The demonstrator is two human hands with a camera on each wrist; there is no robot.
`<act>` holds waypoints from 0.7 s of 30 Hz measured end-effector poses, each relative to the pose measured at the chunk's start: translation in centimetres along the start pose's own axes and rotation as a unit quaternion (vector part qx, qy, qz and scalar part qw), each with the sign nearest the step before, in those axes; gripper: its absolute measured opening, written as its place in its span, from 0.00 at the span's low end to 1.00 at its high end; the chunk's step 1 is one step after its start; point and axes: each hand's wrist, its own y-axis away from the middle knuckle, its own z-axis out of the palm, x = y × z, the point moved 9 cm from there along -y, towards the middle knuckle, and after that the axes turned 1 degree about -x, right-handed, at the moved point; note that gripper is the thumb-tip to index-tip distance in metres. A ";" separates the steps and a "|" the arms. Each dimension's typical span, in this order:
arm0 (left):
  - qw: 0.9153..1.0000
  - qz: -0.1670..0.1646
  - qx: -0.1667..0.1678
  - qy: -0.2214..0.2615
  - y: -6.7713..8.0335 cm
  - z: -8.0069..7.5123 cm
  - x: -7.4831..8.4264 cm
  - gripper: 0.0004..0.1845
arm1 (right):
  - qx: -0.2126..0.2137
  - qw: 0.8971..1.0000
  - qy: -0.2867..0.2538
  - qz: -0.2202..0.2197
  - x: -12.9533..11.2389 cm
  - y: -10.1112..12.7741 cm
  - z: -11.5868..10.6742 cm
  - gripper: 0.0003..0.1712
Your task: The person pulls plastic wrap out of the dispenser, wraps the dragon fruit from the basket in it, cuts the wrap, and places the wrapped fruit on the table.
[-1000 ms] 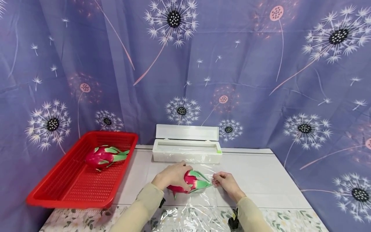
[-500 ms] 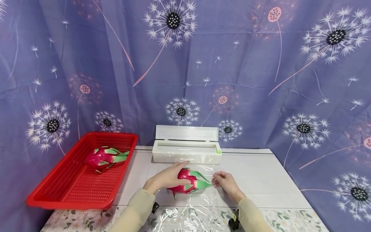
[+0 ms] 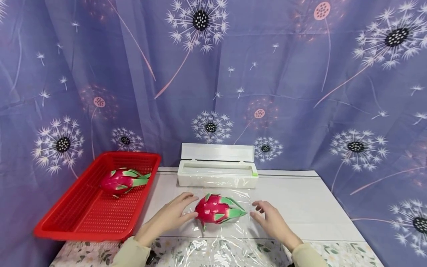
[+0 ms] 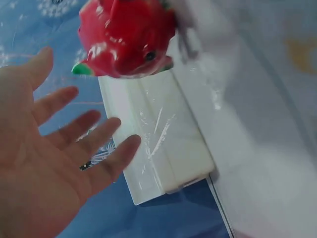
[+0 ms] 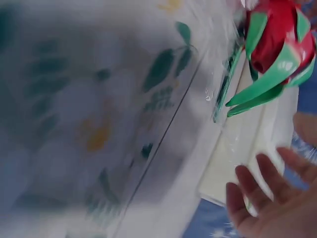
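A pink dragon fruit point(image 3: 217, 208) with green scales lies on a sheet of clear plastic wrap point(image 3: 230, 230) spread over the white table. It also shows in the left wrist view as the dragon fruit point(image 4: 126, 37) and in the right wrist view as the dragon fruit point(image 5: 277, 44). My left hand point(image 3: 173, 215) lies just left of the fruit, fingers spread and straight, holding nothing; the same left hand point(image 4: 54, 158) shows an empty palm. My right hand point(image 3: 270, 218) hovers just right of the fruit's green tip, fingers point(image 5: 267, 188) spread, holding nothing.
A white wrap dispenser box point(image 3: 218, 172) with its lid up stands behind the fruit. A red plastic basket point(image 3: 83, 215) at the left holds a second dragon fruit point(image 3: 121, 181). A flowered cloth point(image 3: 100, 254) covers the table's near edge. A purple dandelion curtain hangs behind.
My left hand has come off the top of the dragon fruit and moved left, fingers now spread. My right hand has let go of the wrap and opened.
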 end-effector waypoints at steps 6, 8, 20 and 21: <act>0.995 0.064 -0.080 0.008 3.9 2.0 0.7 0.07 | -0.090 0.974 0.008 -0.207 -3.6 4.3 -0.1 0.09; 0.990 0.088 -0.112 0.013 5.1 3.0 1.1 0.05 | -0.120 0.963 -0.009 -0.243 -4.0 5.6 0.0 0.08; 0.973 0.126 -0.192 0.014 8.7 5.7 1.8 0.05 | -0.219 0.934 -0.044 -0.281 -3.0 8.8 2.7 0.09; 0.972 0.135 -0.191 0.009 8.7 5.9 1.8 0.05 | -0.219 0.933 -0.040 -0.283 -2.9 8.9 2.9 0.08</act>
